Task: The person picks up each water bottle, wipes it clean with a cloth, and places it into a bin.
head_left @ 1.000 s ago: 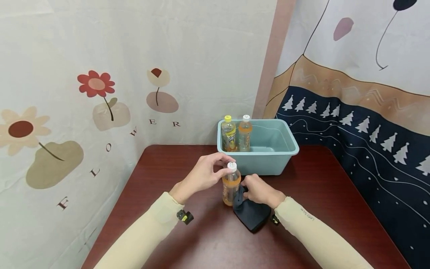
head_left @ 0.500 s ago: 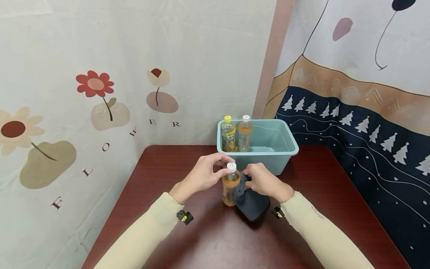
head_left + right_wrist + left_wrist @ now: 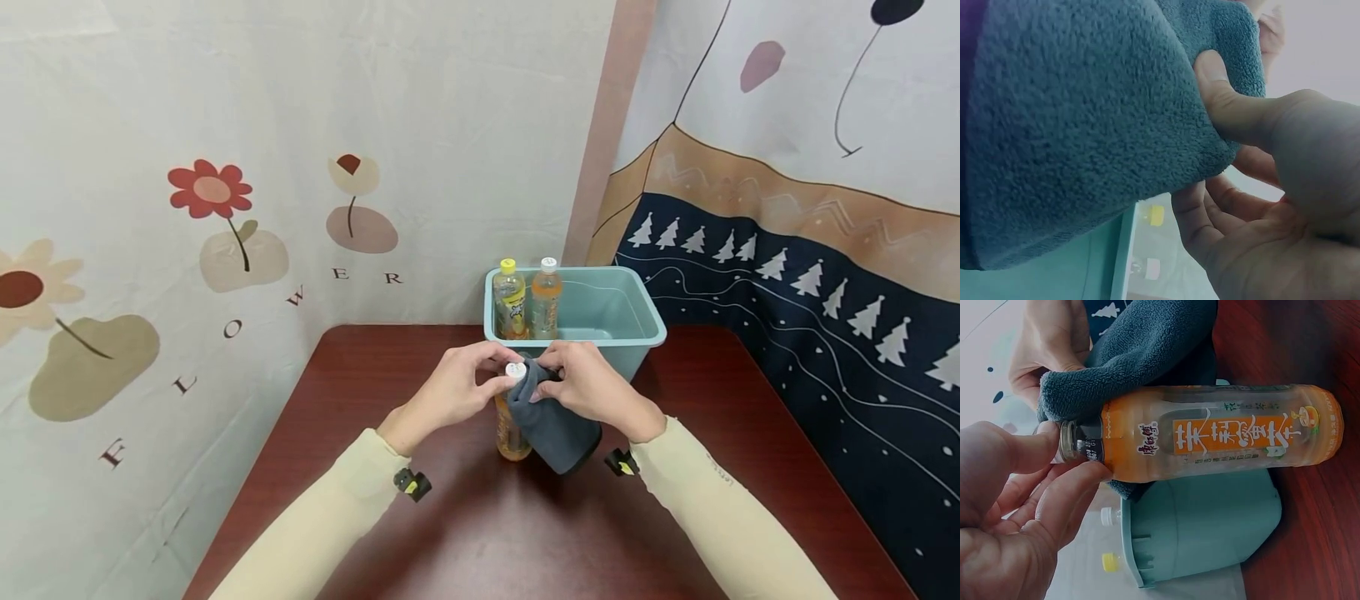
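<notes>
A plastic drink bottle [image 3: 511, 435] with an orange label and white cap stands upright on the table. My left hand [image 3: 463, 385] pinches it at the cap and neck between thumb and fingers, as the left wrist view also shows. A dark grey-blue towel [image 3: 558, 435] drapes over the bottle's right side, up by the neck. My right hand [image 3: 592, 385] grips this towel, thumb on the near face and fingers behind it. In the right wrist view the cloth [image 3: 1079, 125] fills much of the picture and hides the bottle.
Just behind the hands is a light blue plastic tub [image 3: 633, 358]. Inside, at its left end, stand a yellow-capped bottle [image 3: 512, 308] and a white-capped bottle [image 3: 547, 308]. The dark red table [image 3: 360, 375] backs onto a printed curtain [image 3: 465, 167].
My right hand has risen along the bottle with the towel, from beside its body up to the neck. The towel's lower end has lifted too. My left hand keeps its place on the cap.
</notes>
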Motion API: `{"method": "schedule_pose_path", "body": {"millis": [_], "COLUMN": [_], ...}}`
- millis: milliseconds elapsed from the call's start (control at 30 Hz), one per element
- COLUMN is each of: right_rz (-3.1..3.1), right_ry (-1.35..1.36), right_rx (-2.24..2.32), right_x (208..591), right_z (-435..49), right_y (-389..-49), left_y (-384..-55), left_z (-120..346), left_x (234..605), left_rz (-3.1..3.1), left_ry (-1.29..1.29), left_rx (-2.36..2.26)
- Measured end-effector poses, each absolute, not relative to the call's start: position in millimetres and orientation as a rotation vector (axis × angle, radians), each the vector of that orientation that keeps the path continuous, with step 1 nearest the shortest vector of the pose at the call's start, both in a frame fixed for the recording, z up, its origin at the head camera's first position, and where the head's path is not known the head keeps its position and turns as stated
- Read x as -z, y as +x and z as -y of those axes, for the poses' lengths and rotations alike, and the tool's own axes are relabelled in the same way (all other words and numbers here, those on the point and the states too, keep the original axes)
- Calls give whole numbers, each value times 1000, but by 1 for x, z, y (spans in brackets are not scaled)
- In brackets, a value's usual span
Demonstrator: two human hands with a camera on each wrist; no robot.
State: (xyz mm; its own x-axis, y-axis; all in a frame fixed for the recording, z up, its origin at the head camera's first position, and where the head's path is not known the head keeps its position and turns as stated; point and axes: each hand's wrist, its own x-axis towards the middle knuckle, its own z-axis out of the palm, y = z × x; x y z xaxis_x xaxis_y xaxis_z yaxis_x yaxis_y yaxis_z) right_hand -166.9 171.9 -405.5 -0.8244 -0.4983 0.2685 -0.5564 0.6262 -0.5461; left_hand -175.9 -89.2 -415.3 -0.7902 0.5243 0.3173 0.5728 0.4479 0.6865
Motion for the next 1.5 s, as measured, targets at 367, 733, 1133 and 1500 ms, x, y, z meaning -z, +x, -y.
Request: {"method": "schedule_pose_path", "body": {"millis": [367, 733, 1133, 1500], "right_rz": [2734, 2789, 2873, 2971], "right_ry": [879, 867, 920, 995], "right_rx": [-966, -923, -856, -834], "right_x": [408, 408, 437, 474], "right_z": [-172, -172, -178, -171], "right_y": [-166, -164, -167, -175], "left_y": [-175, -174, -172, -170], "left_z": [88, 89, 88, 88], "left_x": [414, 415, 415, 414], "left_rz": [2624, 2621, 2613, 2633], "left_ry": [-1002, -990, -991, -998], "left_rx": [1273, 1306, 1297, 1266]}}
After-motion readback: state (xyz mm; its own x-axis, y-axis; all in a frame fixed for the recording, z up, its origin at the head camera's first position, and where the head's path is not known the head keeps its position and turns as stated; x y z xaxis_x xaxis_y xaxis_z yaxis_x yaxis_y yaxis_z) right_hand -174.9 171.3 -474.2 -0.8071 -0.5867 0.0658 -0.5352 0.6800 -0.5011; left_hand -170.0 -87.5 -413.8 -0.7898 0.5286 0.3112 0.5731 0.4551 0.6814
